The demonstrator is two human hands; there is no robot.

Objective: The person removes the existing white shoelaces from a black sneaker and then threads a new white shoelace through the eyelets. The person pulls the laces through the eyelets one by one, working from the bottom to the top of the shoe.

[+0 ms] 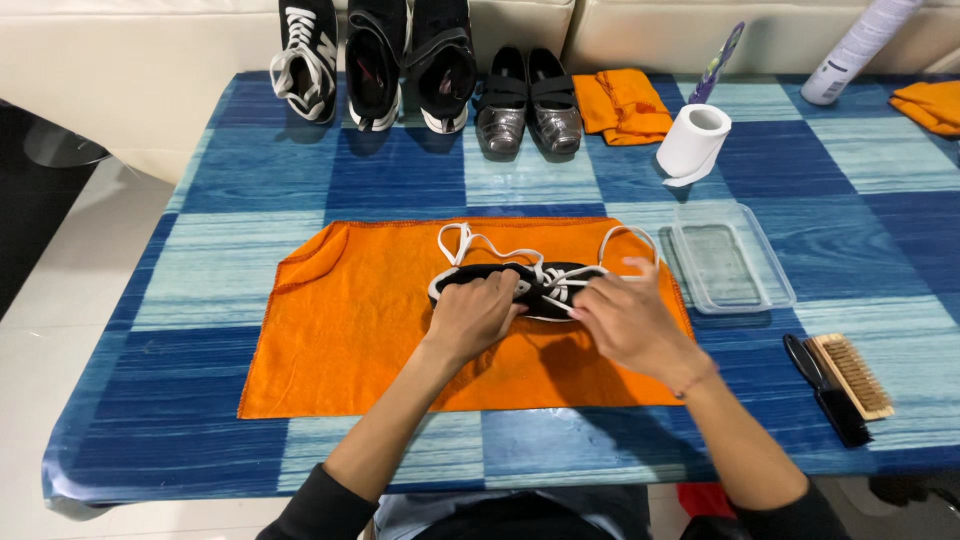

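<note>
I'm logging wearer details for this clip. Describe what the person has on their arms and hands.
Both arms wear dark, nearly black sleeves pushed up near the elbows, leaving the forearms bare. The left hand has no glove, ring or band that shows. The right hand is also ungloved; a thin red string bracelet circles its wrist.

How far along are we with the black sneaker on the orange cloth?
Done: the orange cloth is spread on the table, the black sneaker lies on it, its white laces loose. In hand: the left hand steadies the sneaker while the right hand works at the laces. Left: the brush and clear tray lie untouched; the other shoes wait in a row behind.
</note>
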